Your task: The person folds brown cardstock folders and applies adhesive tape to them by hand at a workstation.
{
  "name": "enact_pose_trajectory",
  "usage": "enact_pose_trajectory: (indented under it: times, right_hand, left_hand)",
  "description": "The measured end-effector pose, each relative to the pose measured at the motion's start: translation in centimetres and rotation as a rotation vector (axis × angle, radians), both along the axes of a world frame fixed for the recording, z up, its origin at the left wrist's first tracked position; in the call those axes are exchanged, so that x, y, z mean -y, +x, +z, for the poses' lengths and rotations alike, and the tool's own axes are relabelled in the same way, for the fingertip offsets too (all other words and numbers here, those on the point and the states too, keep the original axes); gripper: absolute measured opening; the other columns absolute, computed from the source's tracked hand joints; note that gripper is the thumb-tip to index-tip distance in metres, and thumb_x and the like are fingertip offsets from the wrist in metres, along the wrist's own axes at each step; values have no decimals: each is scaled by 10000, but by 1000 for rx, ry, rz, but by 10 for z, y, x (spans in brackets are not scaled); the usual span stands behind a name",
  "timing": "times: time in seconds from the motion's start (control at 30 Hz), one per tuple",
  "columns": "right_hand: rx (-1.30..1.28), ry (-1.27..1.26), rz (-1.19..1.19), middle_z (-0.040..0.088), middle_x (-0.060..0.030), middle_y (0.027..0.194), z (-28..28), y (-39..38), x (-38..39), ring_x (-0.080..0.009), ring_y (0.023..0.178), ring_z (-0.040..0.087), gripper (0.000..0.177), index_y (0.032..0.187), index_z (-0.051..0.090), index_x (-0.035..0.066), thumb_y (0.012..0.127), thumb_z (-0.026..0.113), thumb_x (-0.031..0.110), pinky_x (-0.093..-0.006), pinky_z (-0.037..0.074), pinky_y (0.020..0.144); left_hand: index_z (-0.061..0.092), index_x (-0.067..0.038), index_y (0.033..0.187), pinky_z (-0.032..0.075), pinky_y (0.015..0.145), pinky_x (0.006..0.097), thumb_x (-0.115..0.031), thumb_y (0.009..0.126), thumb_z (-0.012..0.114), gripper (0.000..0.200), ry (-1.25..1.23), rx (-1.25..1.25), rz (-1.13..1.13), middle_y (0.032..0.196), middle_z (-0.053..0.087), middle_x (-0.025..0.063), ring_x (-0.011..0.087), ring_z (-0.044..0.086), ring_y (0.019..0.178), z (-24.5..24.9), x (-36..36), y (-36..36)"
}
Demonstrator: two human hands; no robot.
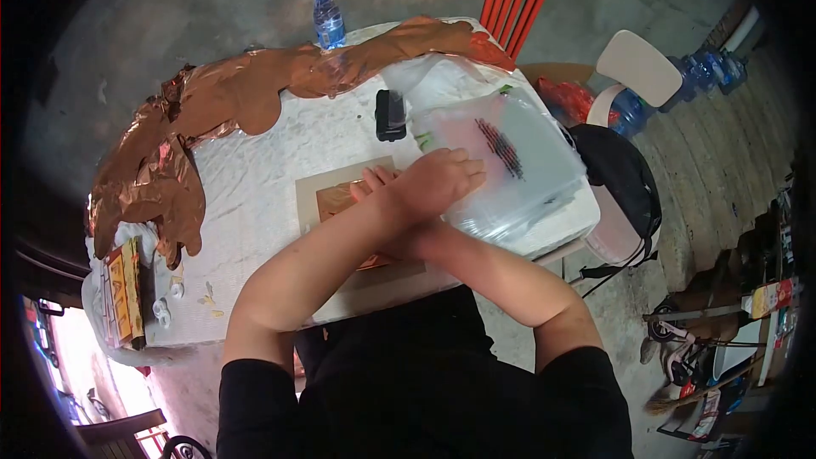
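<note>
My forearms cross, the left one above the right. My left hand (438, 180) is at the left edge of a stack of clear plastic bags (535, 140) with dark red print. Its fingers are bent and close together, and whatever is under the fingertips is hidden. My right hand (376, 180) shows only its fingers past the left forearm. They are spread over a copper-coloured foil sheet (333, 201) on a grey-brown board (308, 195). My arms cover much of the foil and board.
A long crumpled copper foil strip (229, 89) curves along the table's far and left edges. Also on the white-covered table (246, 178) are a water bottle (328, 21), a black phone-like object (391, 116) and a yellow box (126, 293). A black bag (625, 178) hangs on a chair at right.
</note>
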State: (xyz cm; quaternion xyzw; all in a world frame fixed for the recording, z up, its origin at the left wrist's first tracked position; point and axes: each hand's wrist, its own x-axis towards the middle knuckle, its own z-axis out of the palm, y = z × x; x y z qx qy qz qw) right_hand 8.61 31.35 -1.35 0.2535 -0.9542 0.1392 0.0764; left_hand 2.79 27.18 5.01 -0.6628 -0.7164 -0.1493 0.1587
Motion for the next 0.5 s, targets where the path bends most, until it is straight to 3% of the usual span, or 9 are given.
enact_pose_trajectory:
  times: [0.07, 0.13, 0.27, 0.33, 0.43, 0.5]
  right_hand:
    - [6, 6, -1, 185, -237, 1550, 0, 0, 0, -418, 1418, 210, 725, 1505, 237, 90, 948, 358, 537, -525, 135, 1161]
    - [12, 13, 0, 187, -246, 1546, -3, -1, 1, -423, 1419, 205, 728, 1502, 240, 81, 946, 359, 536, -526, 136, 1161]
    - [-36, 16, 8, 184, -250, 1546, -11, -2, -1, -424, 1418, 204, 714, 1497, 243, 66, 947, 377, 502, -519, 137, 1162]
    - [-33, -17, 13, 185, -251, 1545, -9, 0, -1, -428, 1416, 203, 707, 1496, 243, 63, 946, 392, 482, -515, 137, 1164]
    - [-28, -198, 23, 279, -243, 1506, 11, 3, 1, -421, 1388, 255, 685, 1465, 303, 57, 936, 420, 477, -507, 167, 1151]
    - [357, -443, 74, 387, -238, 1426, 36, 6, -4, -409, 1348, 308, 662, 1395, 396, 35, 906, 492, 470, -501, 202, 1131]
  left_hand:
    - [613, -41, 956, 478, 791, 337, -108, 725, 544, 251, -68, -51, 0, 963, 600, 63, 226, 553, 906, -4, -2, -4]
    - [574, -91, 786, 491, 729, 320, -108, 731, 553, 62, 75, -118, -39, 850, 581, 35, 196, 568, 842, -6, -1, -4]
    - [584, -82, 798, 494, 721, 330, -140, 759, 565, 72, 95, -53, -2, 844, 589, 50, 215, 579, 848, -10, 4, -5]
    - [536, -60, 758, 477, 696, 356, -130, 765, 591, 89, 284, 169, -24, 769, 514, 80, 260, 551, 754, -7, 6, -4]
    - [597, -36, 791, 491, 707, 370, -81, 733, 643, 87, 219, 338, -14, 785, 573, 92, 279, 589, 789, 12, 27, -8]
    - [631, -34, 830, 498, 727, 373, -43, 706, 650, 126, 266, 363, 26, 825, 608, 91, 284, 602, 816, 10, 48, -11]
